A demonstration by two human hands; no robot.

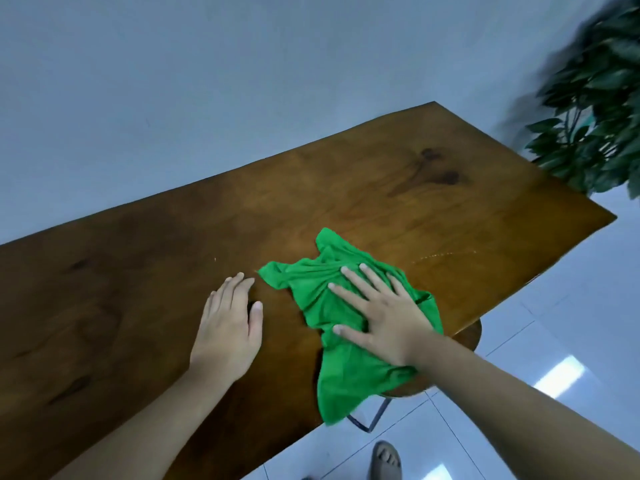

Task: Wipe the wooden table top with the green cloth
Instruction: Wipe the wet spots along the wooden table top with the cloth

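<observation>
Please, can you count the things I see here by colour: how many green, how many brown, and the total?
Green: 2, the cloth and the plant.
Brown: 2, the table and the stool under its edge.
Total: 4

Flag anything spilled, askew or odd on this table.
A thin line of pale specks crosses the wooden table top just beyond the green cloth, unwiped. The cloth's lower end hangs over the near edge. Nothing looks damaged.
</observation>
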